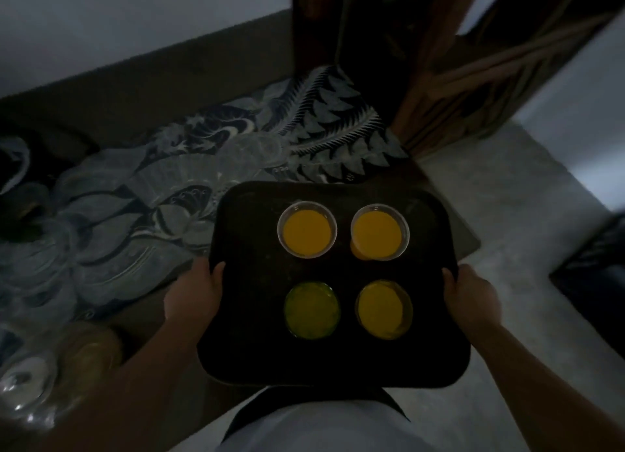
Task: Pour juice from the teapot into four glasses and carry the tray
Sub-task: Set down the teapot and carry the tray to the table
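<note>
A dark rectangular tray (341, 360) is held level in front of my body, off the table. My left hand (194, 296) grips its left rim, thumb on top. My right hand (471, 296) grips its right rim the same way. Several glasses stand on the tray in two rows. The far left glass (307, 230), far right glass (379, 232) and near right glass (384, 309) hold orange juice. The near left glass (311, 309) looks green-tinted. No teapot can be picked out in the dim light.
A table under a dark leaf-patterned cloth (189, 181) lies to the left with clear glassware (27, 390) on its near edge. A wooden chair or stand (449, 79) rises at the back right. Pale floor (507, 215) stretches to the right.
</note>
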`<state>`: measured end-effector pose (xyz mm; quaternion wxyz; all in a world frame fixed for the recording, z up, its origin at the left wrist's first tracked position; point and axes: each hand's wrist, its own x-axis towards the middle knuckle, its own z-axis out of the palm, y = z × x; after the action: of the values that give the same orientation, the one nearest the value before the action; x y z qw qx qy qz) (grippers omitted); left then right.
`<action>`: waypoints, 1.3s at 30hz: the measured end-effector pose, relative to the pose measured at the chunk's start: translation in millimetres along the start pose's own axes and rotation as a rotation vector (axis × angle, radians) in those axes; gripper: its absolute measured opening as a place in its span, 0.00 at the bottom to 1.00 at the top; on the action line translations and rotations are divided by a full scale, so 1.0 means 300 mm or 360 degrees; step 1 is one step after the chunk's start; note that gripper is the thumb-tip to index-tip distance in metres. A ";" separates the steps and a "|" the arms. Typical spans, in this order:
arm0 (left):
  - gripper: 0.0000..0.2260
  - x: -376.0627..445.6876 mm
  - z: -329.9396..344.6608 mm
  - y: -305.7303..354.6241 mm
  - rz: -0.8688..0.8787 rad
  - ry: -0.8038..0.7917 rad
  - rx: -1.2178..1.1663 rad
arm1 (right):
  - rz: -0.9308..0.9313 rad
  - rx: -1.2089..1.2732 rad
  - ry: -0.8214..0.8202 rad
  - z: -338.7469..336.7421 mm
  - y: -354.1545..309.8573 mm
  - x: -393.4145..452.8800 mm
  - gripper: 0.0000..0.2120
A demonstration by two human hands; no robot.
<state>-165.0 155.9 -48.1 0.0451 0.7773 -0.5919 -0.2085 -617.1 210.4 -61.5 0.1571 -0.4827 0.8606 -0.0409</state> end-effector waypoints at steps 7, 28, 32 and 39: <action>0.21 0.053 0.024 0.143 0.0459 -0.0104 0.0116 | 0.0386 0.0097 0.0107 0.001 0.199 -0.266 0.17; 0.16 -0.539 0.261 0.847 0.1647 -0.0509 0.0427 | 0.1508 0.0338 0.0551 -0.025 0.802 -1.330 0.15; 0.17 -0.776 0.373 0.931 0.1840 -0.0526 0.0531 | 0.1700 0.0423 0.0589 -0.004 0.920 -1.586 0.15; 0.19 -1.202 0.599 1.050 0.2189 -0.0623 0.0594 | 0.2096 0.0553 0.0622 0.056 1.090 -2.008 0.14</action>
<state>-593.5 433.3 -14.0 -0.0738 0.1739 -0.9682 -0.1639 -587.5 893.6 -11.1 0.0666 0.1864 0.9671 -0.1600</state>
